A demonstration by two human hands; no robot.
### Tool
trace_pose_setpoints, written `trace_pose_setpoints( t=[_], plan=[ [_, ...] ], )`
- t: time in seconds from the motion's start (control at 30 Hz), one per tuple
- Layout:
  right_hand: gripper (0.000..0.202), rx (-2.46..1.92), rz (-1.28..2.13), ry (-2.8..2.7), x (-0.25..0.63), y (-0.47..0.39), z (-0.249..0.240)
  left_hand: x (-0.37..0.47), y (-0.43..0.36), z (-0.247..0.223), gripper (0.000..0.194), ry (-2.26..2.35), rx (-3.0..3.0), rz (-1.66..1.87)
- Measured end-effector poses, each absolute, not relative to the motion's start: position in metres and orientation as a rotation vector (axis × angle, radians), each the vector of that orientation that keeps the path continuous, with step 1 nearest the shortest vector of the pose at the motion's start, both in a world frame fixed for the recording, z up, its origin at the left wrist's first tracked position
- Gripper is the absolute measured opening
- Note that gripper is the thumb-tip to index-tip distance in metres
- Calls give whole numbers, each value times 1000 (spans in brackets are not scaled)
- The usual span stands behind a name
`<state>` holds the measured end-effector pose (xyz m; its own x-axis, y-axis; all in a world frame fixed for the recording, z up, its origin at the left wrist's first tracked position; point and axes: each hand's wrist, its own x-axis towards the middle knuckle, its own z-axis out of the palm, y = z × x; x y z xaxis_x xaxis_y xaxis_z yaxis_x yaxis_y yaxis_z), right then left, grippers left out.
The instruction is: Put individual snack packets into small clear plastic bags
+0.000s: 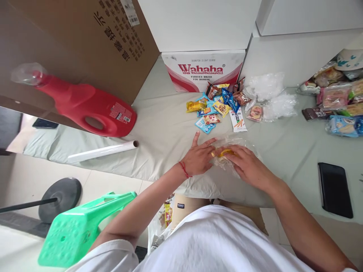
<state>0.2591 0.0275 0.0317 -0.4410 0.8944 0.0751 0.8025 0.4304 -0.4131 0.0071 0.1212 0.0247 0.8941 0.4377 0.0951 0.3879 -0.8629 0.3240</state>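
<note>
Head view: nearest, past the white shirt, both hands meet over the desk. The right hand has its fingers bent and closed on a yellow item in clear plastic film. The left hand touches the film's left side, outer fingers spread; whether the others pinch it, I cannot tell. Just beyond lies a pile of wrapped snacks, and behind that stands the Wahaha box.
</note>
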Motion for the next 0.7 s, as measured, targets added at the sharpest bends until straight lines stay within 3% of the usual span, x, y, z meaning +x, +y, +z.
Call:
trace_pose_setpoints(
  t=[0.13, 0.23, 0.33, 0.47, 0.7],
  plan=[
    [50, -1447, 529, -2268, 271, 3, 35, -2, 121, 16, 50, 797, 2660, 200],
    [69, -1580, 483, -2270, 272, -14, 29, -5, 118, 10, 33, 953, 2540, 226],
    [44, -1682, 385, -2208, 272, -16, 26, -8, 116, 3, 19, 1094, 2408, 291],
    [30, -1605, 429, -2126, 279, 10, 39, -13, 113, -7, 18, 1235, 2236, 386],
    [33, -1812, 482, -2249, 288, 73, 28, -17, 97, -15, 16, 1394, 2061, 526]
  ],
)
